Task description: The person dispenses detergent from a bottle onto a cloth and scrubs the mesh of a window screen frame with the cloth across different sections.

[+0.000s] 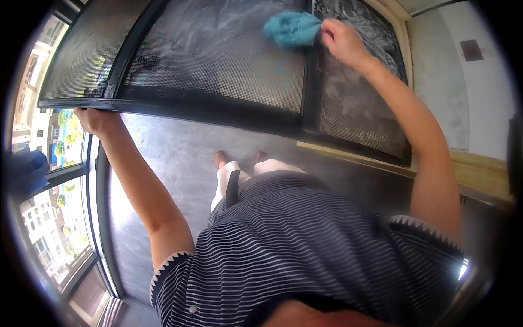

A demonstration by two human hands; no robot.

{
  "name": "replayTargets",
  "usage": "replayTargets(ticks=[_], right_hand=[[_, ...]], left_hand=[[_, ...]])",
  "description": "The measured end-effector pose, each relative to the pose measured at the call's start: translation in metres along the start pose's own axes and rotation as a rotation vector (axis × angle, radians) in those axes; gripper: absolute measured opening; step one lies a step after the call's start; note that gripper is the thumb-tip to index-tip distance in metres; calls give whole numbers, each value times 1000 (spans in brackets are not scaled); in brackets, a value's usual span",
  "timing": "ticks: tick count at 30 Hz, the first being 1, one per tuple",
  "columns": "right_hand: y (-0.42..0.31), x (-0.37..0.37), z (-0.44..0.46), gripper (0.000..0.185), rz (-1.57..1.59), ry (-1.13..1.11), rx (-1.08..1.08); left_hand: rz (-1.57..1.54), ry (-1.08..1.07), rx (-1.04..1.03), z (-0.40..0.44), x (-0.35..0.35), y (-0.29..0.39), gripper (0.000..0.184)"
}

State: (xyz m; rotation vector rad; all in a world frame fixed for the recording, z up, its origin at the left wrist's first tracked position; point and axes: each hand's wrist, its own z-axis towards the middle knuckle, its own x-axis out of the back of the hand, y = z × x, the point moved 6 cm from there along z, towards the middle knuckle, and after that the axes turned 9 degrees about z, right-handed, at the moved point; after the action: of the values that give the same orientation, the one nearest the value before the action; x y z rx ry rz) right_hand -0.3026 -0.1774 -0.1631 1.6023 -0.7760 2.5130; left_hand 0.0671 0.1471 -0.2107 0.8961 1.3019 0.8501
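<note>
A large dark-framed window screen (218,60) with mesh panels stretches across the top of the head view. My left hand (93,121) is closed on its lower edge near the left corner, fingers partly hidden by the frame. High on the right, my right hand (342,43) pinches a bunched blue cloth (291,29), which lies over the mesh beside an upright bar and looks slightly blurred. Whitish, foamy streaks (362,30) cover the right-hand mesh, with fainter smears on the middle panel.
Glass windows (54,218) run down the left, with buildings and trees outside. Below the screen is a grey floor (147,163), where my feet stand. A yellowish ledge (354,158) runs under the screen's right part, beside a pale wall (441,82). A bluish bundle (24,169) sits at far left.
</note>
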Motion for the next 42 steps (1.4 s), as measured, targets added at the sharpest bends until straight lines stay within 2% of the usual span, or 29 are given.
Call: replayTargets(ticks=[1,4,8,9,10,13,14,18,21,24,25,28,29,32,33,36,37,40,42], right_hand=[[23,5,8,6,-10,39,61],[58,20,27,8,-25,16,-212],[2,28,-24,11,84,-28,-99],[-16,31,-38,11,103,-29,-106],[-25,33,-42,10,123,-30,-110],[11,35,-19,10,111,-42,-273],[38,33,-4,9,24,-18,-256],[117,25,70,9,-38,-38,-404],[161,17,102,10,-158,-28,-479],[188,12,125,12,-209,45,-553],[186,10,131,18,-282,-9,-616],[202,1,151,24,-363,34,-631],[201,3,156,29,-384,-26,-702],[192,-5,176,30,-390,-52,-818],[192,-9,181,32,-314,29,-870],[179,-15,202,37,-229,86,-821],[188,-24,215,42,-189,57,-685],[186,-43,241,45,-36,-42,-698],[193,-51,257,45,-66,-89,-696]], left_hand=[[31,15,-21,-15,-6,8,36],[115,24,-77,-28,-15,14,35],[-17,-48,-19,-40,-18,14,34],[89,8,-32,-43,-18,16,37],[-10,-9,37,-44,-19,13,40],[-31,14,113,-54,-22,17,43],[-39,43,157,-58,-23,19,43],[31,52,164,-48,-27,21,38],[67,176,195,-49,-23,25,36],[213,130,102,-39,-8,18,33],[199,107,106,-37,-3,15,33],[147,61,147,-34,7,6,35],[123,62,176,-37,2,7,36],[-52,50,248,-36,4,9,37],[-68,12,247,-31,10,7,38],[-191,-127,266,-25,21,0,40],[-240,-177,276,-23,23,0,40],[-354,-336,411,-12,21,12,45],[-382,-311,337,34,44,24,53]])
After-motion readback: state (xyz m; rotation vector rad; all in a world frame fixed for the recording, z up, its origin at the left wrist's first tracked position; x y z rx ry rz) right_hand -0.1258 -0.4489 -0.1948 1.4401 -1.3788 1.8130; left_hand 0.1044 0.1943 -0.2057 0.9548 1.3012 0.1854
